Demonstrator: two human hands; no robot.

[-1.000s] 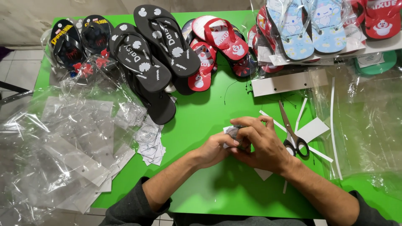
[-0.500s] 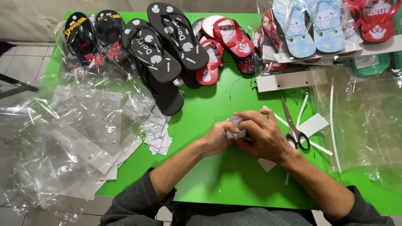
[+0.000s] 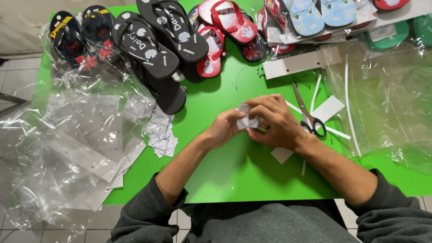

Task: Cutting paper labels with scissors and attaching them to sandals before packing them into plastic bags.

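Observation:
Over the middle of the green table [image 3: 234, 175], both my hands pinch a small square clear sticker piece [image 3: 246, 119] with a round mark on it. My left hand [image 3: 223, 128] grips its left edge and my right hand [image 3: 274, 120] covers its right side, fingers curled over the top. A loose pile of similar small clear squares [image 3: 161, 134] lies to the left of my left hand. Black-handled scissors [image 3: 308, 116] rest shut on the table just right of my right hand, among white paper strips [image 3: 328, 109].
Black flip-flops [image 3: 155, 42], red ones [image 3: 225, 27] and bagged pairs [image 3: 315, 15] line the table's far edge. Crumpled clear plastic bags [image 3: 67, 144] cover the left side, and another clear sheet [image 3: 387, 99] lies at the right. A white cardboard header strip [image 3: 301, 62] sits behind the scissors.
The view has shifted slightly, so the hands sit higher and nearer the centre. My fingers have kept working the small clear square between them; nothing else on the table moved.

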